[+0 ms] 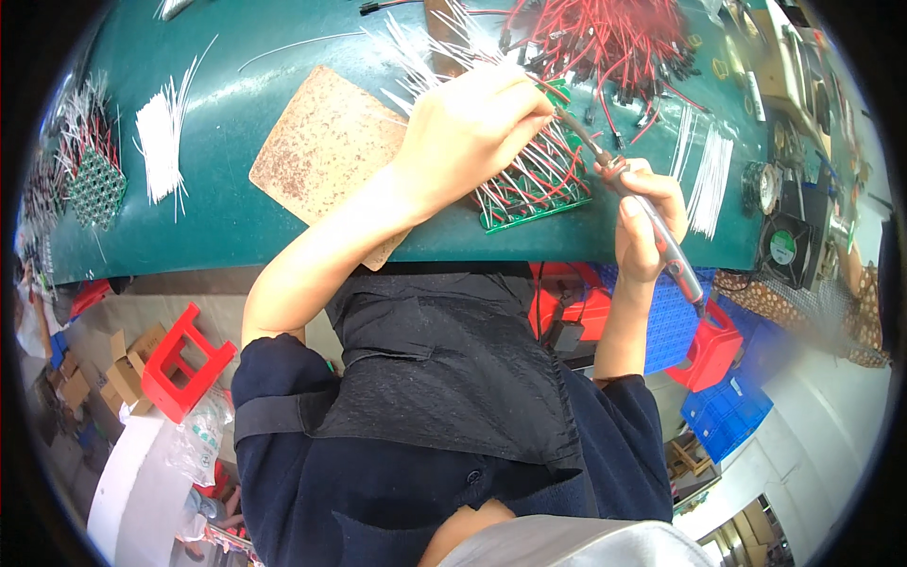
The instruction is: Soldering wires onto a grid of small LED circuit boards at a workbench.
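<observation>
A green circuit board [539, 215] lies near the table's front edge, with rows of red and white wires rising from it. Over its far left part, my left hand [463, 137] is closed in a pinch; whatever sits between the fingertips is too small to make out. My right hand [647, 213] grips a soldering iron [675, 255] like a pen. The iron's metal tip slants up and left, close to my left fingertips at the board's far edge. White wire ends [406, 59] fan out beyond my left hand.
A speckled brown sheet [321, 142] lies partly under my left forearm. Red wires with black connectors [614, 38] are heaped at the back. White wire bundles lie left [162, 137] and right [710, 184]. A wired board [96, 189] stands far left, a black fan [789, 248] right.
</observation>
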A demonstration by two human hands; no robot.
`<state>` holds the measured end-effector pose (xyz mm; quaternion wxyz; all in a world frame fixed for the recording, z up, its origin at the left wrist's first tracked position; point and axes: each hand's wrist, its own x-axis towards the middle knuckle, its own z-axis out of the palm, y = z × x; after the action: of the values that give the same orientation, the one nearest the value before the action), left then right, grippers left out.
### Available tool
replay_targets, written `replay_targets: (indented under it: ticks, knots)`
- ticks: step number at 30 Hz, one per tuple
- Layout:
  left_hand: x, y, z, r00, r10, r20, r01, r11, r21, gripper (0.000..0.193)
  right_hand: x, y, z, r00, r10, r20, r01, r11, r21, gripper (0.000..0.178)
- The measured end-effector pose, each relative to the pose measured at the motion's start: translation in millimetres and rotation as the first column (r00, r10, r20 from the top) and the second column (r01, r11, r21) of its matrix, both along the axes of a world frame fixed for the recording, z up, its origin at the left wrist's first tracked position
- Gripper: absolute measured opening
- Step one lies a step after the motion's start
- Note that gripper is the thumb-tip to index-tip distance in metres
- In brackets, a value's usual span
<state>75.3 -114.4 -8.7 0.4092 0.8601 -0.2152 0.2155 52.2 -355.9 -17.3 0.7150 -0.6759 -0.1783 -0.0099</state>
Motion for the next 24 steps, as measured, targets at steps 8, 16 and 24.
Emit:
replay_targets:
  ticks: [8, 16, 24]
  knots:
    - [1, -1, 3, 0.999, -0.003, -0.042, 0.004, 1.0, 0.017, 0.011, -8, 38, 17, 0.962, -0.235, -0.135, 0.221, 0.968, -0.116, 0.024]
    - [-12, 24, 15, 0.988, -0.039, -0.152, 0.0, 0.969, -0.247, 0.012, -31, 71, 29, 0.989, -0.131, -0.066, 0.136, 0.987, 0.087, 0.055]
    - [-70, 83, 14, 0.967, 0.188, -0.17, -0.24, 0.9, -0.364, 0.014, -42, 149, 31, 0.94, 0.085, 0.329, -0.095, 0.995, 0.014, 0.044]
